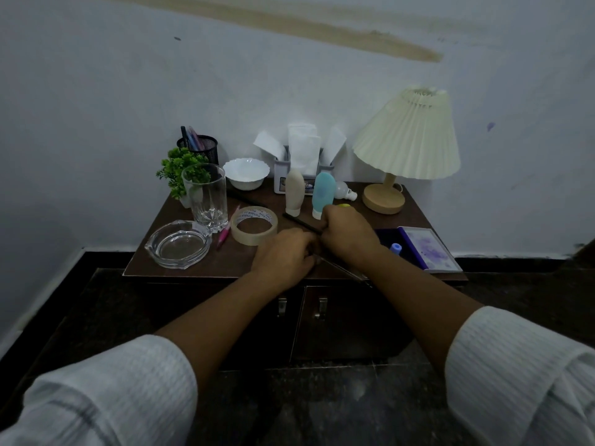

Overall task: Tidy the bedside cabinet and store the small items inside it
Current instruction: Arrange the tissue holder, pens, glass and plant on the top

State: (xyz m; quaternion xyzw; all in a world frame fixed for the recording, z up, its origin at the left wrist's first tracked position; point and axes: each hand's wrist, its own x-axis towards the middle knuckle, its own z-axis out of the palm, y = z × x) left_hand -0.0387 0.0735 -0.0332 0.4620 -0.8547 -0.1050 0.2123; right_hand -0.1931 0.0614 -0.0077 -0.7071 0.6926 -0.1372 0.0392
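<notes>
A person's right hand (349, 233) is clenching round a dark pencil (299, 222) at the middle of the bedside cabinet's worktop (225, 263). The left hand (283, 255), fingers curled, is meeting a thin rod (344, 269) near the front edge; its grasp cannot be told. A tape roll (254, 225) is lying just left.

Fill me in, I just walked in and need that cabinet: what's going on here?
A person in white sleeves is tidying the bedside cabinet. Both hands meet at the front of its top: the right hand grips a thin dark pencil, and the left hand curls beside it, hiding what, if anything, it holds. The tape roll, glass and ashtray sit on top and the doors are shut, so nothing looks stored yet.
</notes>
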